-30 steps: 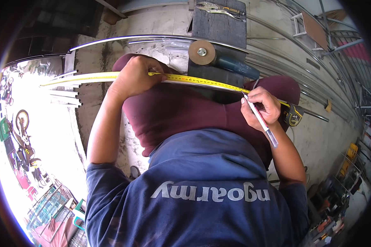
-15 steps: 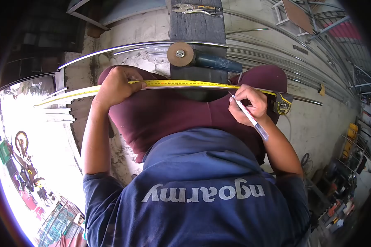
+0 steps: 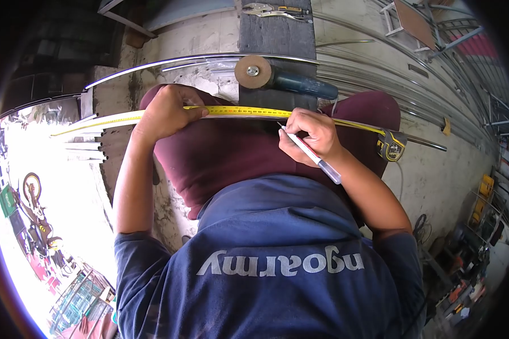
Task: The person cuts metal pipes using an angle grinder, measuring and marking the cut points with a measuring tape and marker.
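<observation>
White pen (image 3: 309,152), gripped by right fingers (image 3: 304,121), now sits farther left, its tip near another stretch of yellow tape (image 3: 246,111) left fingers (image 3: 195,113) pinch.

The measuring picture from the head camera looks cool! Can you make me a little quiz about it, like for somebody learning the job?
1. True or false: the right hand holds the pen.

2. Fill the gap: the left hand pinches the tape, which is coloured ____.

3. Which tool lies between the pliers and the tape in this view?
A) hammer
B) grinder
C) saw

Key: 1 true; 2 yellow; 3 B.
</observation>
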Action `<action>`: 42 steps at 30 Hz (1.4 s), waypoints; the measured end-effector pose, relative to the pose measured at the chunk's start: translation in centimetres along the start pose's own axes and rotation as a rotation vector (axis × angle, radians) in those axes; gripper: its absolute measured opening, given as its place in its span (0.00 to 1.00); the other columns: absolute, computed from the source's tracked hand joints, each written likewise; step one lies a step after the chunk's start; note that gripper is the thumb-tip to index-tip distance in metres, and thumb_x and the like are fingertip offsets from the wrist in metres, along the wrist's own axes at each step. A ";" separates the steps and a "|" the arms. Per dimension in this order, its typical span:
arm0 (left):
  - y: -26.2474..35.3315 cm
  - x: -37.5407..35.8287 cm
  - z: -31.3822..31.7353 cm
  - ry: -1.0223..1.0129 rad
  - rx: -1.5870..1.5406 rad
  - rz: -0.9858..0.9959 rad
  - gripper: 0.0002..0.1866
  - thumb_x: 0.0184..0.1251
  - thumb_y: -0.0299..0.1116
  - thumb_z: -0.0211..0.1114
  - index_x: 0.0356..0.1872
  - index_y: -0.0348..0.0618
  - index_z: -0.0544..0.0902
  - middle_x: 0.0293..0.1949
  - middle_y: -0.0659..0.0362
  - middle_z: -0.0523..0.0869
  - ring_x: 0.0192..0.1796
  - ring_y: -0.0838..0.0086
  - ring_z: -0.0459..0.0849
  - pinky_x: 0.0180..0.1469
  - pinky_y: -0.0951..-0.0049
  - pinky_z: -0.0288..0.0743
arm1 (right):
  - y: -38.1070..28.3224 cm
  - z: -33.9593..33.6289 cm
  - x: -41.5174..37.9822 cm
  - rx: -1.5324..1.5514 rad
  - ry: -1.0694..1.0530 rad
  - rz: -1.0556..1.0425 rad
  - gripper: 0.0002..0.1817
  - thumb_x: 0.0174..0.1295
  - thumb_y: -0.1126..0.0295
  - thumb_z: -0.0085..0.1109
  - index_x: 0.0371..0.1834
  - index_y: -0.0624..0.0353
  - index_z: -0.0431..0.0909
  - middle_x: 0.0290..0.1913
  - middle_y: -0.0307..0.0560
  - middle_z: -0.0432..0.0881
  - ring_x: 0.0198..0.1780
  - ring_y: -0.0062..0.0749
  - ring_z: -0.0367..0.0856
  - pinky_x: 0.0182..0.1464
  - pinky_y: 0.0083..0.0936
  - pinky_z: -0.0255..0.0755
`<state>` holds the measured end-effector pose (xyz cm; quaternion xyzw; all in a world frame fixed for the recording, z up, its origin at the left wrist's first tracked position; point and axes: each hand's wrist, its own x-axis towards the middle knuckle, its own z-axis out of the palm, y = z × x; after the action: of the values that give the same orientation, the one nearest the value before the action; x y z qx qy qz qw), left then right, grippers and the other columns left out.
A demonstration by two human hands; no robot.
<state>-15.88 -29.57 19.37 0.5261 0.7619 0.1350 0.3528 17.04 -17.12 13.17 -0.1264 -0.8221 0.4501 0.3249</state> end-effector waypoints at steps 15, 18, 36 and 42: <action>-0.1 -0.2 -0.1 -0.004 0.002 -0.052 0.09 0.65 0.34 0.84 0.40 0.40 0.97 0.37 0.49 0.95 0.42 0.59 0.94 0.52 0.60 0.86 | 0.5 2.2 0.3 -0.052 0.078 -0.010 0.16 0.51 0.82 0.77 0.29 0.59 0.73 0.28 0.51 0.78 0.23 0.50 0.81 0.26 0.39 0.76; 0.0 -0.3 -0.1 0.003 -0.004 -0.042 0.09 0.65 0.34 0.84 0.40 0.40 0.97 0.38 0.49 0.96 0.42 0.59 0.94 0.53 0.60 0.86 | 0.6 2.3 0.2 -0.063 0.082 -0.003 0.17 0.51 0.82 0.77 0.29 0.59 0.73 0.28 0.50 0.78 0.23 0.50 0.81 0.27 0.40 0.76; 0.2 -0.7 -0.1 0.010 -0.024 -0.057 0.10 0.65 0.33 0.84 0.42 0.40 0.98 0.41 0.48 0.97 0.46 0.59 0.96 0.56 0.60 0.86 | -3.3 -3.5 -1.6 -0.153 0.182 -0.001 0.12 0.65 0.83 0.80 0.47 0.65 0.86 0.40 0.55 0.92 0.38 0.38 0.93 0.42 0.30 0.86; -1.4 -0.9 -0.3 0.035 0.007 0.104 0.07 0.66 0.33 0.82 0.41 0.42 0.97 0.39 0.47 0.96 0.46 0.54 0.96 0.53 0.57 0.87 | -2.4 -14.2 -8.9 -1.067 0.113 0.183 0.23 0.76 0.57 0.72 0.56 0.58 0.69 0.77 0.70 0.80 0.81 0.74 0.72 0.82 0.71 0.60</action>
<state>-16.90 -30.91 19.13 0.5639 0.7400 0.1600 0.3299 33.20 -13.56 16.81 -0.3686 -0.9034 -0.0105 0.2190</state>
